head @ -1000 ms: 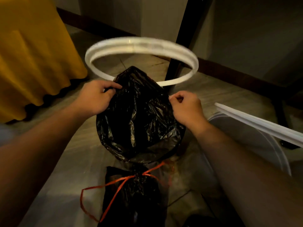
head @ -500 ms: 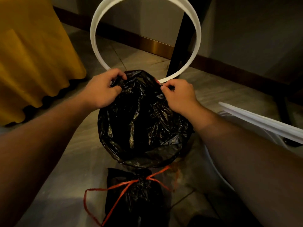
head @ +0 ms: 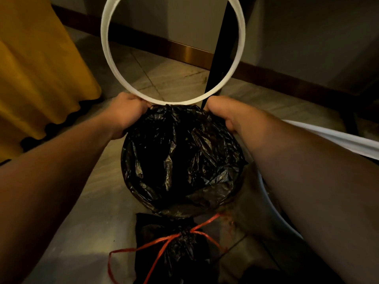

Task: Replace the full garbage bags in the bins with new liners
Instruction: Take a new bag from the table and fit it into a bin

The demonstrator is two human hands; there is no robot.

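A glossy, crinkled black liner [head: 182, 160] is spreading open in a round mouth, its edge folding outward and down. A white ring [head: 105, 37] is standing upright at the liner's far edge. Nearer, a tied black bag [head: 174, 253] with a red drawstring [head: 164, 240] is lying on the floor [head: 82, 201].

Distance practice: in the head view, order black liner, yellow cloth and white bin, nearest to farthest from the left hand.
1. black liner, gripped by the left hand
2. yellow cloth, just to its left
3. white bin, far right, beyond the liner
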